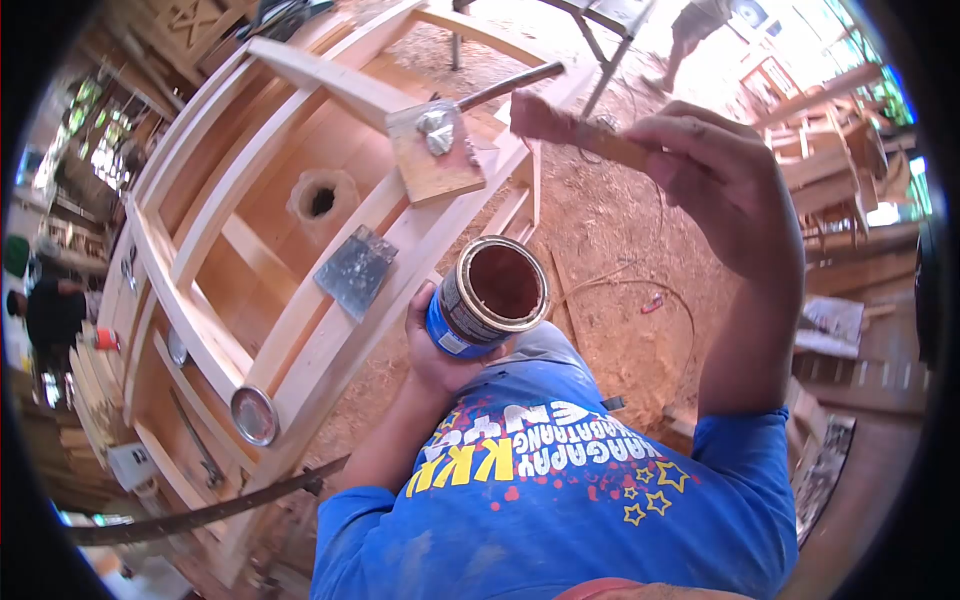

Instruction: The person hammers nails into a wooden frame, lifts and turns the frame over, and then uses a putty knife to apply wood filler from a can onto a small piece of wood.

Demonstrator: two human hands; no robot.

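My left hand [445, 362] is wrapped around an open tin can [468, 312] with a blue and dark label; reddish-brown material coats its inside. Raised at the upper right, my right hand [715, 165] grips a flat stick [610, 146] whose far end is thick with reddish-brown paste. Beyond the can, a small wooden board [425, 180] bearing a silvery lump [437, 130] rests on the wooden frame [330, 340]. A grey metal plate [357, 270] lies on the same frame, nearer the can. Farther left on it sits a round metal lid [254, 415].
The large curved wooden frame fills the left side, with a ragged-edged hole [322, 200] in its inner panel. Sawdust covers the ground [620, 260]. One person [690, 35] is at the top right, another [55, 320] at the far left. Stacked wood [820, 170] stands at right.
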